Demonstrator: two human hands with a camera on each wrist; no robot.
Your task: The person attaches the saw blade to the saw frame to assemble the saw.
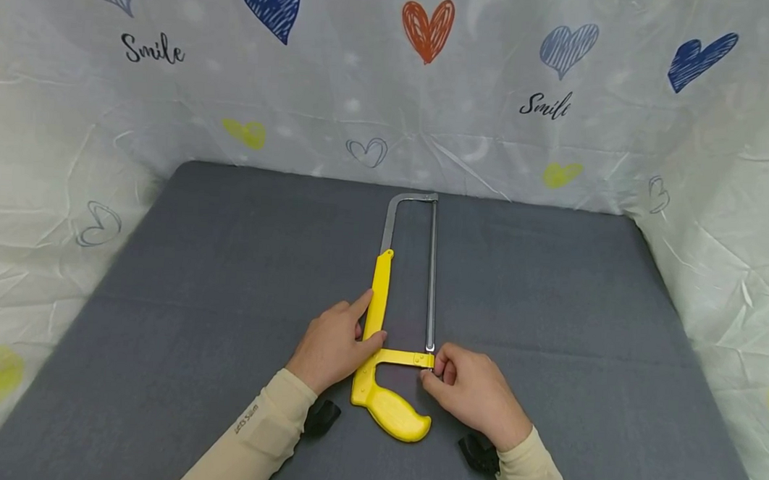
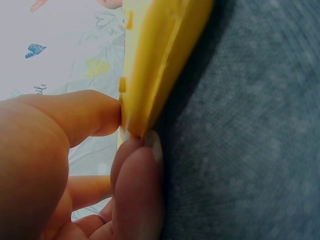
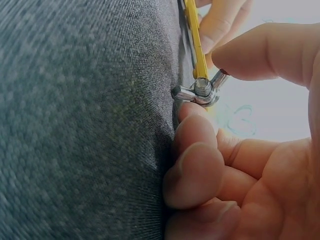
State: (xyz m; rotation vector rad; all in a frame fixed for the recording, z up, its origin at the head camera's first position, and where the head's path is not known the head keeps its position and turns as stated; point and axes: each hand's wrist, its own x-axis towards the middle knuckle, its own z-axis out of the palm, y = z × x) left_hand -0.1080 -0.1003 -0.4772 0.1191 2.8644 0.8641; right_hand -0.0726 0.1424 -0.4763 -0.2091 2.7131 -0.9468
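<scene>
A hacksaw with a yellow frame and handle lies on the grey cloth. Its blade runs along the right side, from the grey metal bow at the far end to the yellow crossbar. My left hand grips the frame just above the crossbar, thumb on top and fingers along its left side. At the crossbar's right end, my right hand holds a metal wing nut on a threaded stud. In the right wrist view the thumb touches one wing and curled fingers sit below the nut.
The grey cloth covers the table. Behind it and at both sides hangs a white sheet printed with hearts and "Smile". Black wrist straps show near both cuffs.
</scene>
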